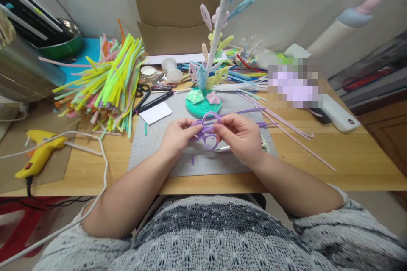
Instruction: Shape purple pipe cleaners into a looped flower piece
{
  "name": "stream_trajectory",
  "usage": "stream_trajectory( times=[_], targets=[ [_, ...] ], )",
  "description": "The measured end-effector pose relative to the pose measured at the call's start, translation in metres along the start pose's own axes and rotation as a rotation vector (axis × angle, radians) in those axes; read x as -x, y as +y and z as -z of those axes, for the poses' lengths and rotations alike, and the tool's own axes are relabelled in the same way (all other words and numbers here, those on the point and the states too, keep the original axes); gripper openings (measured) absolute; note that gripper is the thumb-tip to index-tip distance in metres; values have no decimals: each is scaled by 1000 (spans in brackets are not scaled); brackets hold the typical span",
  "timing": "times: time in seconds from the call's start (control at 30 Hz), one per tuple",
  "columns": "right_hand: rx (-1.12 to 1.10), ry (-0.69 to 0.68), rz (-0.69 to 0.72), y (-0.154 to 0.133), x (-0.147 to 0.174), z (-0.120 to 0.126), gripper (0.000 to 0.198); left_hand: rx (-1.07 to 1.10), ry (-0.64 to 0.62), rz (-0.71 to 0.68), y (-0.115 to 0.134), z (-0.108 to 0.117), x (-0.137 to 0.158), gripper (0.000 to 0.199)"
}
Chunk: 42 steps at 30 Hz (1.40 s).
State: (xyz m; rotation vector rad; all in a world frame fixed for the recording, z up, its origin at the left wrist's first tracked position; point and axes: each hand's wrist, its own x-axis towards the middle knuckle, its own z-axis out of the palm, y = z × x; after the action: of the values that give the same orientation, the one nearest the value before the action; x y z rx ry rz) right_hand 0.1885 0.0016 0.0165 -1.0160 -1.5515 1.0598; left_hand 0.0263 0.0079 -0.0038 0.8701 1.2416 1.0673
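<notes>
Between my hands is a purple pipe cleaner (210,143) bent into several loops, with loose ends reaching out to the right. My left hand (182,134) pinches the looped left part between thumb and fingers. Thumb and fingertips of my right hand (240,135) grip the same pipe cleaner near its middle. A metal tip, likely of scissors (223,148), shows under my right hand, which hides most of it. Just behind the loops stands a round green base (203,109) with a white-wrapped stem (216,23) carrying pastel pipe-cleaner petals. A short purple snippet (192,160) lies on the grey mat (178,165).
A large bundle of coloured pipe cleaners (108,80) lies at the left, near a yellow glue gun (41,152) with a white cable. Markers (155,102) and white paper (155,113) are behind my left hand. Pink pipe cleaners (295,129) and a white device (340,114) lie right.
</notes>
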Motion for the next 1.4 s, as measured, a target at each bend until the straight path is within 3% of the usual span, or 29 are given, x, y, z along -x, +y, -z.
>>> stream_trajectory(
  times=[0.23, 0.4, 0.63, 0.83, 1.4],
  targets=[
    [347, -6, 309, 9, 3, 5, 5, 6, 12, -11, -1, -2, 2, 28],
    [452, -37, 514, 11, 1, 5, 6, -13, -1, -6, -3, -2, 1, 28],
    [387, -262, 439, 18, -4, 0, 11, 79, -72, -12, -4, -2, 0, 25],
    [406, -284, 411, 20, -6, -1, 10, 66, -103, -6, -3, -4, 3, 27],
    [646, -286, 628, 27, -8, 6, 16, 135, -109, 11, -4, -3, 2, 27]
  ],
)
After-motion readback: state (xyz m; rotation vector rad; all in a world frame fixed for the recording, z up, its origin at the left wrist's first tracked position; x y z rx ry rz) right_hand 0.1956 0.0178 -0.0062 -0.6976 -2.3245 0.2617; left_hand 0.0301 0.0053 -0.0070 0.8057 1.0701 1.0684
